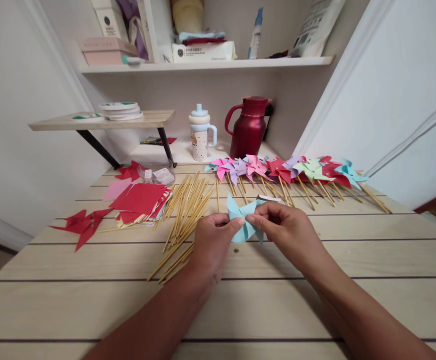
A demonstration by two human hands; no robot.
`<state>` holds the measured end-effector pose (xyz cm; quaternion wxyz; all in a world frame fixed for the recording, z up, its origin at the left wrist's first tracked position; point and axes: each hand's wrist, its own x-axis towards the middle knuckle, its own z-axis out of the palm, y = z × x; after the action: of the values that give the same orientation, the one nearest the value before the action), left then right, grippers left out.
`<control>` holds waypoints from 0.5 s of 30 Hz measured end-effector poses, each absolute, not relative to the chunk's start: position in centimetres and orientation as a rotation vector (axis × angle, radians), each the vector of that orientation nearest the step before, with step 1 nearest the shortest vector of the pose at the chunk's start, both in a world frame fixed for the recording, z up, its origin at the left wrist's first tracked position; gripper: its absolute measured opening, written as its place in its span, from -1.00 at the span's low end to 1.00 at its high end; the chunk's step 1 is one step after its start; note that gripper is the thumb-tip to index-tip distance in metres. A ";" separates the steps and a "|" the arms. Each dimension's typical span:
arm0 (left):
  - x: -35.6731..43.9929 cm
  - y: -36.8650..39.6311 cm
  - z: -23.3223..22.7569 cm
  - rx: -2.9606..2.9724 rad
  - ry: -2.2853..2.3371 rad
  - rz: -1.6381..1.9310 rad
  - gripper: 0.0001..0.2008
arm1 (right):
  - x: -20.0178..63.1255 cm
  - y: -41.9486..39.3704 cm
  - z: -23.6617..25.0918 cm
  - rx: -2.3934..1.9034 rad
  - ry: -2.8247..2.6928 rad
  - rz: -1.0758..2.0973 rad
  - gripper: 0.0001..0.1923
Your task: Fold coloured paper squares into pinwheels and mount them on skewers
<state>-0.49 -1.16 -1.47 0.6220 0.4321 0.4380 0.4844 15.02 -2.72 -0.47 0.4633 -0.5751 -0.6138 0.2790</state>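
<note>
A light blue paper pinwheel (248, 231) is held up between both hands over the middle of the table, its blades folded in toward the centre. My left hand (214, 235) pinches its left side, thumb on the front near the centre. From the right, my right hand (283, 225) grips it with thumb and fingertips close to the middle. Whether a pin sits at the centre is hidden by the thumbs. Just left of my left hand lies a loose pile of thin wooden sticks (187, 205). On the table below the pinwheel is a small dark round bit (236, 250).
Finished pinwheels on sticks (278, 170) line the back right. At left lie stacked red paper squares (140, 197), a red paper pinwheel (84, 225) and small clear bags (157, 175). Behind stand a cup (199, 137), a red thermos jug (250, 127) and a small raised shelf (153, 118).
</note>
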 end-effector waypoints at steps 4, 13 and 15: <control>-0.4 -1.2 -1.3 0.980 1.023 1.119 -0.84 | 15.0 -2.7 -0.6 -1.429 -1.507 0.653 -0.70; -0.3 -1.1 -1.0 1.010 1.108 1.110 -0.86 | 14.9 -2.6 -0.7 -1.383 -1.406 0.759 -0.76; -0.5 -0.9 -1.0 1.017 1.128 1.120 -0.85 | 15.2 -2.5 -0.6 -1.348 -1.350 0.740 -0.76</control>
<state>-0.45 -0.93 -0.98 0.5869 0.4363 0.4841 0.4804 15.17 -2.52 -0.61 0.5208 -0.5623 -0.5633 0.3087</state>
